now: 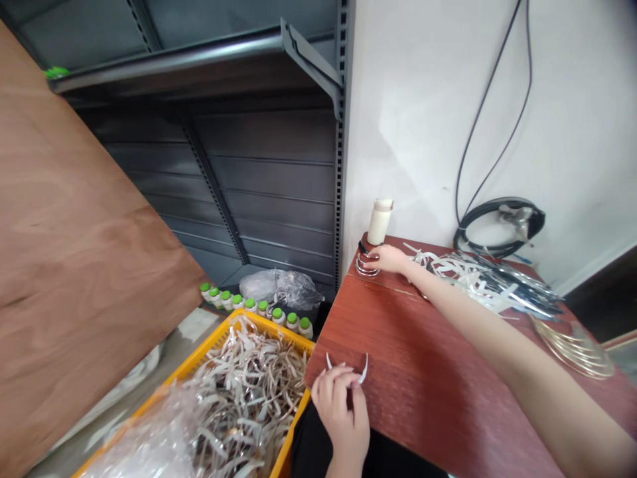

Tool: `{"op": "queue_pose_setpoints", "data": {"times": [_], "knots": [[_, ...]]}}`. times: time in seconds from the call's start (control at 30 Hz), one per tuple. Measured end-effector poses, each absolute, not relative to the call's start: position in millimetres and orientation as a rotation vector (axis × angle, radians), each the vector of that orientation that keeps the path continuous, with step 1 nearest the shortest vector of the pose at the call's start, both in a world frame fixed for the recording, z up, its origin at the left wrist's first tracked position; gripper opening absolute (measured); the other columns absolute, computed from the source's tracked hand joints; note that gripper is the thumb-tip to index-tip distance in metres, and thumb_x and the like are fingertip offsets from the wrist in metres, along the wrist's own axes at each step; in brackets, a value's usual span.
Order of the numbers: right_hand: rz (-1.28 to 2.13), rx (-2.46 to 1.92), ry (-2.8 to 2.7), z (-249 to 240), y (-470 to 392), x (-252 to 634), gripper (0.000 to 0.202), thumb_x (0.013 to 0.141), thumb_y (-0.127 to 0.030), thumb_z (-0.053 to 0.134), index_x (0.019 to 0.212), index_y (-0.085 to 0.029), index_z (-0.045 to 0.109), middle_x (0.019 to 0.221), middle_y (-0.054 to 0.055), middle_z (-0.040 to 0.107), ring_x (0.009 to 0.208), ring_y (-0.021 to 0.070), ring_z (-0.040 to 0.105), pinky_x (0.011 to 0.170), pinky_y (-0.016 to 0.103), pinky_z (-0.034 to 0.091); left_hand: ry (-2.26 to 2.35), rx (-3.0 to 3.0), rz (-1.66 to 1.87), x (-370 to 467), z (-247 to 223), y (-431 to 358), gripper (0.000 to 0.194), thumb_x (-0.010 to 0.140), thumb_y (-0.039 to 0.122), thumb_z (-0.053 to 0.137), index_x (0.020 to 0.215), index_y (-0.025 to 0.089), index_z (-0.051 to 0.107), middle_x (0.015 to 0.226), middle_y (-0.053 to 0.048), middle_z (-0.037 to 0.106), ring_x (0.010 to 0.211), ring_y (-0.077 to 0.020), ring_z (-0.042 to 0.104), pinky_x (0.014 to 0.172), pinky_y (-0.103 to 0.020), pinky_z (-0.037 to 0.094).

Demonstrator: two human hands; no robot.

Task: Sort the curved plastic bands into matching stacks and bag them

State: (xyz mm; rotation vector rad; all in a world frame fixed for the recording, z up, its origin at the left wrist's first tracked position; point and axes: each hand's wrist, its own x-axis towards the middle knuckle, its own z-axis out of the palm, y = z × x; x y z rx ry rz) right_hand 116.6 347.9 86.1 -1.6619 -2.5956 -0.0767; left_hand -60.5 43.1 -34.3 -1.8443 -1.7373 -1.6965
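Note:
My left hand (343, 405) is at the near left of the reddish-brown table, its fingers closed on a curved white band (364, 369). The band's two narrow ends point up past my fingers; its middle is hidden. My right arm reaches across to the far left corner, where my right hand (388, 259) has its fingertips closed at a small stack of silver rings (367, 271). How many rings the fingers grip is hidden. Just behind that hand stands a cream-coloured cylinder (380, 222). A small black piece shows beside the fingers.
Loose white strips (462, 275), dark shiny strips (527, 289) and gold-coloured hoops (577, 352) lie on the table's right side. A yellow crate (293, 342) full of curved strips stands at left. Behind it are several green-capped bottles (279, 317) and a grey metal shelf (174, 63). Coiled cable (460, 239) hangs on the wall.

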Motion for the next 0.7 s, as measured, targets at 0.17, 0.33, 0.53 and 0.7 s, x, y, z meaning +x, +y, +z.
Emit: {"op": "queue_pose_setpoints", "data": {"times": [0.17,0.33,0.53,0.7], "knots": [[-0.066,-1.581,-2.649,69,345,115,0.025,0.087,-0.039,0.065,0.101,-0.021,0.074,0.102,0.007,0.074,0.093,0.0199,0.068,0.079,0.024,0.046,-1.735,-1.844,-1.690,-61,-33,43,0.016,0.090,0.013,0.049,0.087,0.023,0.062,0.090,-0.001,0.069,0.090,-0.0187,0.065,0.093,-0.038,0.037],[-0.110,-1.488,-2.670,70,341,117,0.019,0.089,-0.031,0.064,0.101,-0.020,0.074,0.109,0.008,0.070,0.102,0.0193,0.063,0.086,0.025,0.043,-1.738,-1.844,-1.663,-61,-34,42,0.016,0.090,0.014,0.049,0.086,0.023,0.062,0.089,-0.002,0.069,0.090,-0.0194,0.065,0.093,-0.039,0.038],[-0.169,-1.440,-2.728,69,337,116,0.017,0.092,-0.025,0.061,0.096,-0.019,0.076,0.103,0.009,0.069,0.100,0.0199,0.061,0.086,0.026,0.041,-1.748,-1.824,-1.663,-61,-34,42,0.017,0.090,0.015,0.049,0.085,0.023,0.063,0.090,-0.002,0.069,0.090,-0.0193,0.065,0.093,-0.039,0.038],[-0.271,-1.439,-2.679,75,334,115,0.025,0.098,-0.027,0.051,0.100,-0.017,0.074,0.106,0.011,0.067,0.103,0.0221,0.059,0.090,0.029,0.040,-1.750,-1.836,-1.675,-61,-34,42,0.016,0.090,0.015,0.049,0.086,0.023,0.062,0.091,-0.002,0.069,0.090,-0.0193,0.065,0.093,-0.039,0.038]]}}
